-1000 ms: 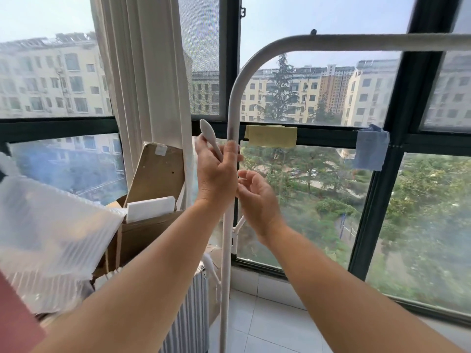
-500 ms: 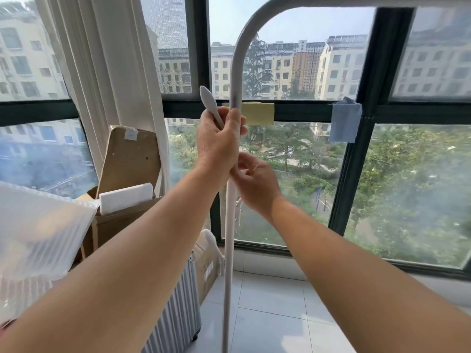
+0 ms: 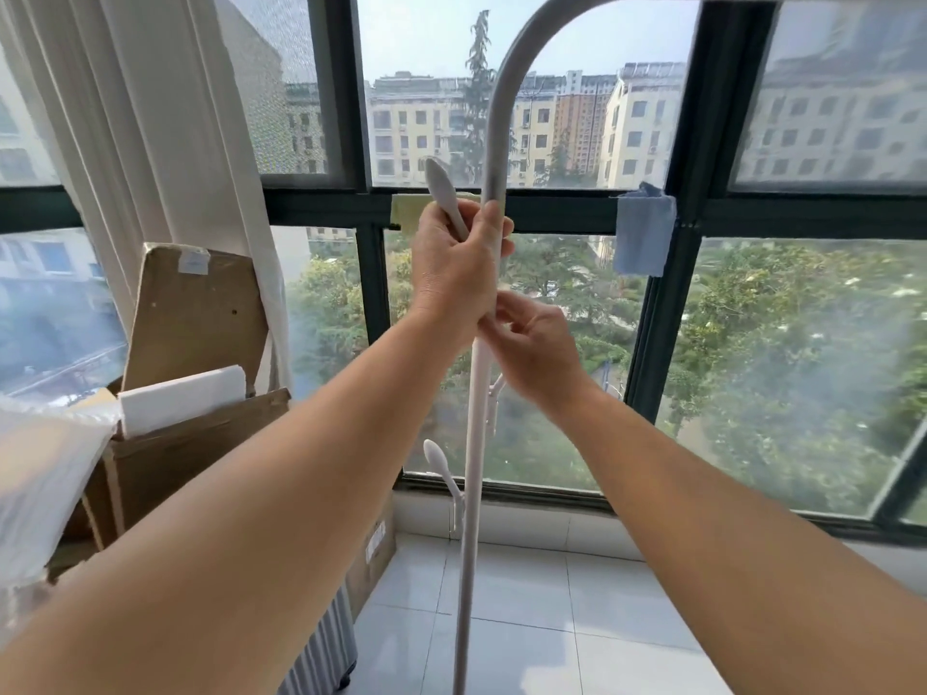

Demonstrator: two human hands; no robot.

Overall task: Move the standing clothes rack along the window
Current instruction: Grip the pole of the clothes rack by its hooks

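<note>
The white clothes rack (image 3: 471,443) stands in front of the window (image 3: 827,318). Its upright post runs from the floor and curves right at the top into a horizontal bar. Side hooks stick out from the post high (image 3: 441,188) and low (image 3: 435,456). My left hand (image 3: 454,265) is wrapped around the post and the base of the upper hook. Just below it, my right hand (image 3: 534,353) grips the post from the right side. The rack's foot is out of sight.
Cardboard boxes (image 3: 185,403) with a white foam block are stacked at the left, beside a ribbed suitcase (image 3: 321,649) and a cream curtain (image 3: 165,143). A blue cloth (image 3: 642,228) hangs on the window frame. White tiled floor (image 3: 577,619) stretches to the right.
The view has dropped and shifted, so the rack's top bar has risen out of frame and more floor shows. Both hands keep their grip on the post, the right closing tighter.
</note>
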